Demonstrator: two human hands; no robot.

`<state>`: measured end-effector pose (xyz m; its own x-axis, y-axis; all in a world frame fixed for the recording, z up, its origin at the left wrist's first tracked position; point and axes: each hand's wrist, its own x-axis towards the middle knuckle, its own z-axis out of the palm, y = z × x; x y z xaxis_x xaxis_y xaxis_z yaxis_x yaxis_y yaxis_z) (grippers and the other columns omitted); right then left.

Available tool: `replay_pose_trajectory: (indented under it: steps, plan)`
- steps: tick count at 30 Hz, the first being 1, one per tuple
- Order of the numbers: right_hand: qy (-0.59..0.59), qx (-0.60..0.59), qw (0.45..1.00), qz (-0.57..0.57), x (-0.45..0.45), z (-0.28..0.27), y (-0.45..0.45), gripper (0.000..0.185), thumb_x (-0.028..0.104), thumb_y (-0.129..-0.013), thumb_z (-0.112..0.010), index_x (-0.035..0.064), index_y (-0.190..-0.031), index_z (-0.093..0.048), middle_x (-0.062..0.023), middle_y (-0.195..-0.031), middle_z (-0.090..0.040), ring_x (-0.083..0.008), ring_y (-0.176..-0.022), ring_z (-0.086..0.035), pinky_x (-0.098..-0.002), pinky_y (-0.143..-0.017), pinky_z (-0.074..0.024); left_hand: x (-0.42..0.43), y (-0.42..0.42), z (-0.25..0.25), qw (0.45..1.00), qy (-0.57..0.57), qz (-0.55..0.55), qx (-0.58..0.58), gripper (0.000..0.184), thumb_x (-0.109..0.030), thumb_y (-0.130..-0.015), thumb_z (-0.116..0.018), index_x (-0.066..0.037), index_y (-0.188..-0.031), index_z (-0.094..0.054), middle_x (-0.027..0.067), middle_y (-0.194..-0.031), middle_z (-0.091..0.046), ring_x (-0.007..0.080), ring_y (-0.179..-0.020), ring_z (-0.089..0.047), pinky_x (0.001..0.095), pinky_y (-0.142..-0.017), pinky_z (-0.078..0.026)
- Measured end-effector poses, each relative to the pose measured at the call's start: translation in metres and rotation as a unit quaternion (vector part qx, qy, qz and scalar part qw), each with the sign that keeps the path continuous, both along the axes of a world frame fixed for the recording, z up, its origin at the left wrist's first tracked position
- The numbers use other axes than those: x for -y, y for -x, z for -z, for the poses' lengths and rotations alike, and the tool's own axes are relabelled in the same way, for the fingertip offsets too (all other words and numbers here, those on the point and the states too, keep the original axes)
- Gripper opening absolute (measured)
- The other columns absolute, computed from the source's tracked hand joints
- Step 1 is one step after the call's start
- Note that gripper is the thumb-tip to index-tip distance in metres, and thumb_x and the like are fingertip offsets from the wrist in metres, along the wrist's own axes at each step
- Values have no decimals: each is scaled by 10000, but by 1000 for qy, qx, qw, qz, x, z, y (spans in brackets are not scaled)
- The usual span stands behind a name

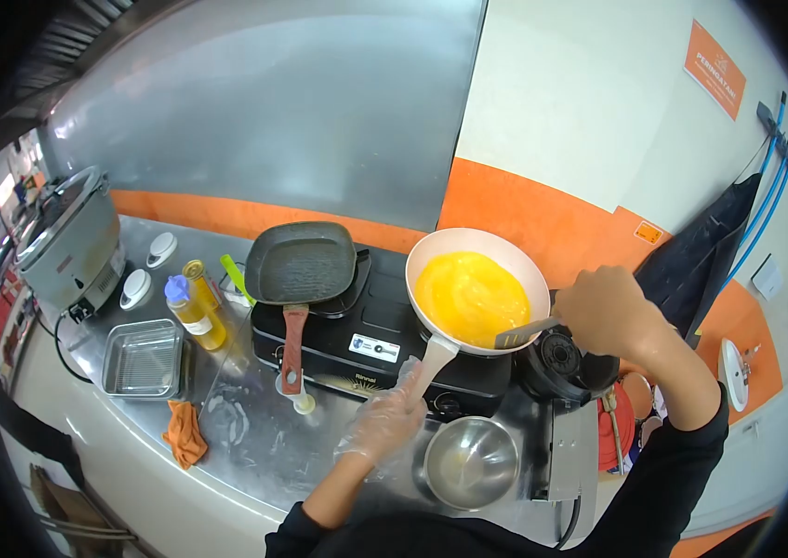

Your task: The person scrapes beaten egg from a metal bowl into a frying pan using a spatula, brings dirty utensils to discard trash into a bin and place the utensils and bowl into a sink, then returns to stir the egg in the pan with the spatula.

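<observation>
My left hand (pixel 383 420), in a clear plastic glove, is closed around the pale handle (pixel 435 363) of a white frying pan (pixel 420 253). The pan sits over the right side of a black gas stove (pixel 384 321). Yellow beaten egg (pixel 470 293) spreads across its bottom. Above the pan's right rim, my right hand (pixel 604 312) grips a grey spatula (pixel 529 331), whose blade reaches over the near right edge of the egg. A square grill pan (pixel 302 263) with a brown handle rests on the left burner.
A steel bowl (pixel 472 463) stands in front of the stove. Left are an oil bottle (pixel 197 316), a yellow can (pixel 198 279), a glass container (pixel 143 361), an orange cloth (pixel 185 435) and a large cooker (pixel 73 246). A black appliance (pixel 566 365) stands right of the stove.
</observation>
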<state>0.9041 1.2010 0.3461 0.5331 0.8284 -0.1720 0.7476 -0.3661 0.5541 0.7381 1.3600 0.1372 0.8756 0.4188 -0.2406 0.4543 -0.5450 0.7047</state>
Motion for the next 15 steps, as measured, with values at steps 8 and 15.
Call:
replay_pose_trajectory:
  steps: [8,15]
  plan:
    - [-17,69,989,127,15,74,-34,133,165,-798,-600,142,-854,-719,-55,-745,-692,-207,-741,-690,-311,-594,-503,0,0,8,1000,-20,6,-20,664,-366,-869,-541,-297,-1470,-268,234,-1052,-644,405,-995,-608,452,-898,-453]
    - [-129,156,977,70,26,124,-102,167,184,-865,-542,153,-872,-706,-26,-676,-663,-178,-685,-672,-314,-532,-469,-3,1,7,1000,-11,13,-4,661,-371,-860,-537,-305,-1464,-277,237,-1024,-648,402,-965,-620,458,-877,-463]
